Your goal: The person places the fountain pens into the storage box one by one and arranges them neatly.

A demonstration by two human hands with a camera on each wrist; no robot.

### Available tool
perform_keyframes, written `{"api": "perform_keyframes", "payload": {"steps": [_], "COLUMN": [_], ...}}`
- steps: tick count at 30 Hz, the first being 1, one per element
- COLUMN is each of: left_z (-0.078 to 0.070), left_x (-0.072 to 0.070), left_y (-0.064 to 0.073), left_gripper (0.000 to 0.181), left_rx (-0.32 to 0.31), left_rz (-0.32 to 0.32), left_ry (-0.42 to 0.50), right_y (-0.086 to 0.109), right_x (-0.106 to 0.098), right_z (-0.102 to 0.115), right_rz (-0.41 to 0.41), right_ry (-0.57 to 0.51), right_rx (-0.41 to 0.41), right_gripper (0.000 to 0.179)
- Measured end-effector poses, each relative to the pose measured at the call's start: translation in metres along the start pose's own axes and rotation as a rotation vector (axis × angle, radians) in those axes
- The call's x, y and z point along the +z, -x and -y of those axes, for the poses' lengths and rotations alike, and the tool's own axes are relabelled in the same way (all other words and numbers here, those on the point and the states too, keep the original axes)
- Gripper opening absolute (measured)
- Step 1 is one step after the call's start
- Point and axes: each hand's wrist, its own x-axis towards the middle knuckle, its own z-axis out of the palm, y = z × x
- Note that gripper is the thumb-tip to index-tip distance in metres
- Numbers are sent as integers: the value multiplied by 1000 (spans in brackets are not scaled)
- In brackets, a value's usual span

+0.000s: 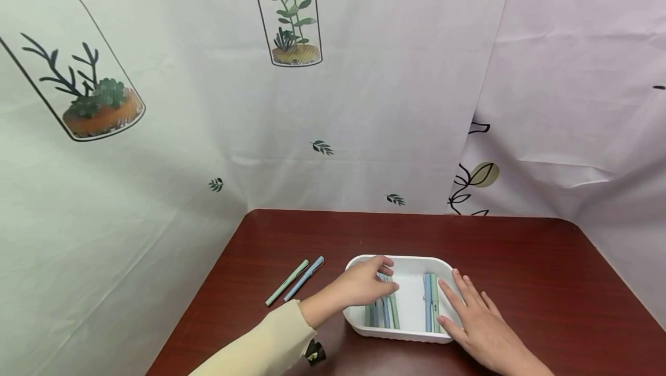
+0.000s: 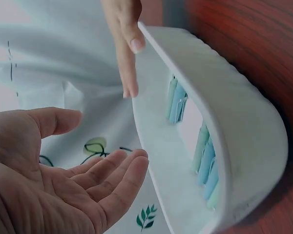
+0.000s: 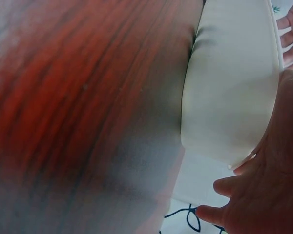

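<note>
A white plastic basket (image 1: pixel 398 335) stands on the table and holds capped pens in two groups. Several green and blue pens (image 1: pixel 386 313) lie side by side in its left part, while a blue pen (image 1: pixel 428 303) and a green pen (image 1: pixel 435 309) lie at the right. Above the left group hovers my left hand (image 1: pixel 366 282), its fingers loosely bent; the left wrist view shows nothing in its palm (image 2: pixel 49 190). My right hand (image 1: pixel 481 327) rests at the basket's right rim with fingers spread, and the right wrist view shows it against the outer wall (image 3: pixel 229 92).
Left of the basket, a green pen (image 1: pixel 287 283) and a blue pen (image 1: pixel 304 279) lie slanted on the dark red table (image 1: pixel 312 228). Behind the table hangs a pale curtain (image 1: pixel 364 121) with printed plants. Something small and dark (image 1: pixel 314 352) shows at the left cuff.
</note>
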Motion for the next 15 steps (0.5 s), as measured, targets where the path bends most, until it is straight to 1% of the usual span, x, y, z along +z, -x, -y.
{"api": "perform_keyframes", "payload": {"steps": [7, 15], "left_z": [16, 36], "left_x": [-20, -38], "left_y": [14, 27], "left_gripper": [47, 45], "left_rx": [-15, -15], "left_rz": [-44, -104], "left_ry": [30, 18], "right_y": [0, 1], "right_x": [1, 1], "right_z": [-1, 0], "right_rz": [-2, -11], "right_ry": [1, 7], "right_rx": [-2, -3], "right_gripper": [68, 67]}}
